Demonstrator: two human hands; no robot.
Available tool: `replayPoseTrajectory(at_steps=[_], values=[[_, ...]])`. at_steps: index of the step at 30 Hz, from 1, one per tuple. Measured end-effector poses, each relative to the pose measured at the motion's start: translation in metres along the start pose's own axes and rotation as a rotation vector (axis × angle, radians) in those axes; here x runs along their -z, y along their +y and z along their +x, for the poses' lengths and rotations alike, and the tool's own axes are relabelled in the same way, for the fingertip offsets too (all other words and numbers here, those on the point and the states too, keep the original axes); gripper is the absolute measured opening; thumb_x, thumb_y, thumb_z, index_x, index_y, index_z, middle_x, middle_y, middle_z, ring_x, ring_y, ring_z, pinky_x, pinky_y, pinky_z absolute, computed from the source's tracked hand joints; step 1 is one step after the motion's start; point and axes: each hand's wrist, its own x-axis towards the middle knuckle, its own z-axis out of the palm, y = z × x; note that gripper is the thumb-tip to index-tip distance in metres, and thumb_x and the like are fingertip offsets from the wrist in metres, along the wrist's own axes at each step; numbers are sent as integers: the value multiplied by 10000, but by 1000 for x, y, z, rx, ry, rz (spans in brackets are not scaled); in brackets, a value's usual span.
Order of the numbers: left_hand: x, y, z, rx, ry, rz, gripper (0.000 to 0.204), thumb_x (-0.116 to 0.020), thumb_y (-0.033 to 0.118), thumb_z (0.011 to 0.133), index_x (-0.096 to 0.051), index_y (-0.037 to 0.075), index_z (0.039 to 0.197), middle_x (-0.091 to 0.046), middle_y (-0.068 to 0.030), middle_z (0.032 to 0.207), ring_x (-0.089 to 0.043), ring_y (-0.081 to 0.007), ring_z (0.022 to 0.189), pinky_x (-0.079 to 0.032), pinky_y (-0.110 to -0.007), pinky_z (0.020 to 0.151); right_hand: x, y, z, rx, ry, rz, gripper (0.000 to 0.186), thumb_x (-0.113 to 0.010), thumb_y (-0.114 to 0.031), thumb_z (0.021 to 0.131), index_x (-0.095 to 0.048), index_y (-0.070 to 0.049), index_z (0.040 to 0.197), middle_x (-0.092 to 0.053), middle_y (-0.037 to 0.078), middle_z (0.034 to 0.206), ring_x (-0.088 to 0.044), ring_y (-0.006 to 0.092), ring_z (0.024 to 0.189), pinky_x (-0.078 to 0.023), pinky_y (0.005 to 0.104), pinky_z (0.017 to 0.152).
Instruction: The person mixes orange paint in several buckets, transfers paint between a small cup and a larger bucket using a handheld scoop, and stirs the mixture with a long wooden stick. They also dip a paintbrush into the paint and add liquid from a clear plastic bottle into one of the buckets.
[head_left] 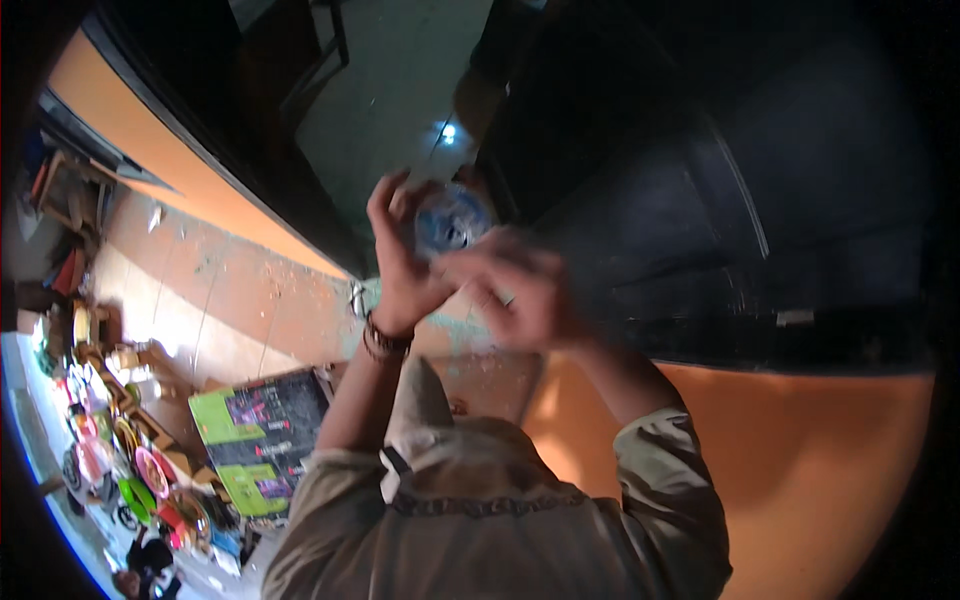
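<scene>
Left hand (398,262) cupped a small round blue-and-clear glassy object (450,222); blurred right hand (520,290) closed on its lower edge; probably light, smooth, fragile: hold by rim

Pretty uneven light here. The upper right is nearly black, with detail swallowed in shadow, while the lower left edge is blown out by daylight, bleaching the colourful clutter there. A small bluish-white glare spot (447,131) sits near the top centre. The orange wall (830,460) at lower right glows warm and soft. Motion blur smears the right hand (525,290) badly; the left hand (400,255) is a bit sharper, and the round bluish thing (450,222) between them is hazy. Heavy fisheye bending curves straight edges on the left, with dark vignetting in the corners.
</scene>
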Motion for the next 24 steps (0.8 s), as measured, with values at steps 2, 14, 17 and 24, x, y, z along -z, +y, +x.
replayPoseTrajectory(at_steps=[2,14,17,24], values=[[-9,-12,37,-8,-5,-55,982,-780,14,511,-180,39,1287,-443,-163,1149,-484,-243,1048,-424,-335,878,21,22,30,-12,114,5,162,-588,-1,711,-624,-30,866,-605,92,757,-580,238,642,-455,348,696],[-26,-134,268,-8,-183,-215,982,-764,-43,569,-124,73,1305,-399,-151,1169,-473,-225,1086,-448,-337,889,66,203,180,63,-75,-166,258,-700,-114,628,-460,-98,534,-436,21,491,-482,179,473,-422,373,800],[-29,-158,318,15,-167,-244,997,-780,-28,558,-127,71,1305,-406,-153,1161,-477,-225,1085,-444,-337,897,75,247,219,61,-89,-198,249,-704,-124,629,-470,-101,547,-463,19,501,-507,187,492,-429,380,816],[-10,-199,434,51,-169,-154,1000,-809,42,562,-130,54,1296,-440,-131,1127,-485,-202,1056,-428,-328,898,84,342,333,152,-101,-188,236,-695,-160,635,-499,-103,516,-490,37,476,-551,200,483,-447,371,754]])
